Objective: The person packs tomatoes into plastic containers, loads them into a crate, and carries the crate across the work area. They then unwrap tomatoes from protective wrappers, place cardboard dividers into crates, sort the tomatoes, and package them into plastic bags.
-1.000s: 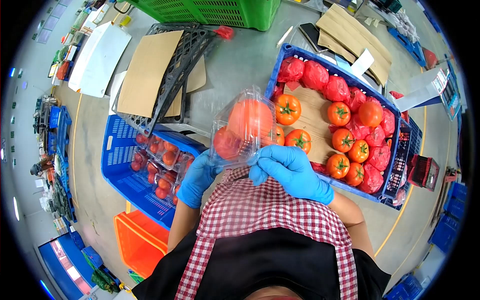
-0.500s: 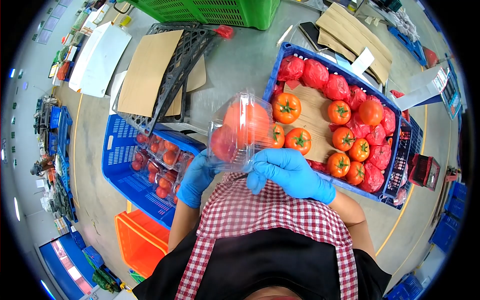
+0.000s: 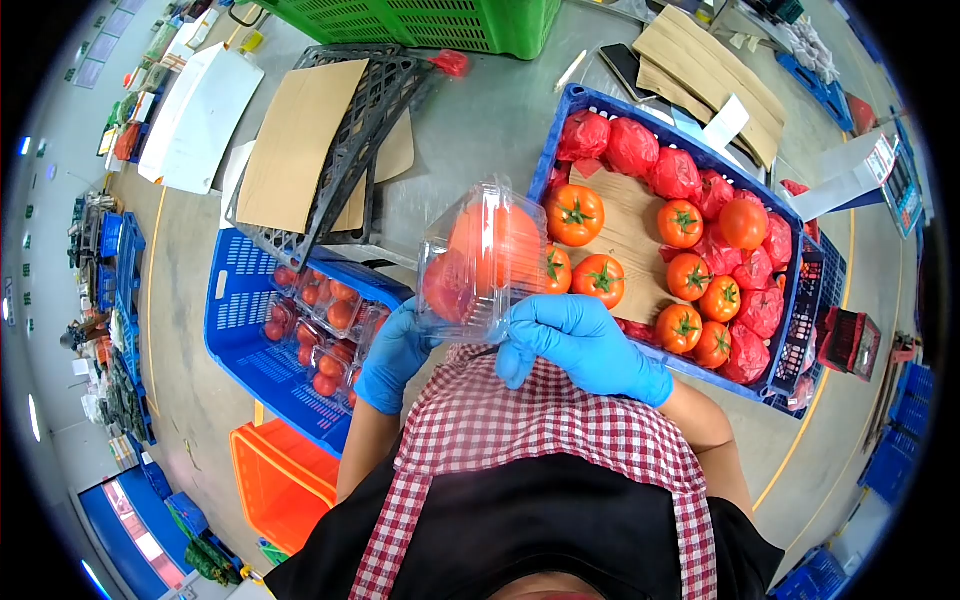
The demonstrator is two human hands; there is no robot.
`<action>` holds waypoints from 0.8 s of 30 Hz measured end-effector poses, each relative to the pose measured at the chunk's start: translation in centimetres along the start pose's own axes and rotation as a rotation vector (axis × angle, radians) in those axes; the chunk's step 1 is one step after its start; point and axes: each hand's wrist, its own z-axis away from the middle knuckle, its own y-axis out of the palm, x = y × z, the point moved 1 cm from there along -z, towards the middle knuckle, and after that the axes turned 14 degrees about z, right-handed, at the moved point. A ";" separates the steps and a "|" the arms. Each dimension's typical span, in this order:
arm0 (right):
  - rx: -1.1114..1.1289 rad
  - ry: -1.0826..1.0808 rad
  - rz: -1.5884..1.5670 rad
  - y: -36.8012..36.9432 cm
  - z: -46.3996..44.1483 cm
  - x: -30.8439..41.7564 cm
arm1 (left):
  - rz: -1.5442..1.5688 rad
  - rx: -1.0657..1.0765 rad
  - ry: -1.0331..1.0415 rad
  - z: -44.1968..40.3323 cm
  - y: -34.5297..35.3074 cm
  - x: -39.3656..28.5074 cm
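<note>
Between my two blue-gloved hands is a clear plastic clamshell box with tomatoes inside, its lid down over them. My left hand is closed on the box's lower left corner, part of the fingers hidden under it. At the near right corner, my right hand pinches the edge with thumb and fingers. Just beyond and to the right, a blue crate holds loose tomatoes on cardboard and several wrapped in red film.
On the left, a blue crate contains several filled tomato boxes. Below it sits an orange crate. A black plastic tray with cardboard lies on the metal table. A green crate stands at the back, and a scale at right.
Almost nothing differs. The box and both hands stay in nearly the same place, with only a very slight shift of the view.
</note>
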 end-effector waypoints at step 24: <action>0.011 0.015 -0.026 -0.4 0.2 -0.3 | -0.076 0.051 0.084 -0.7 0.0 -1.1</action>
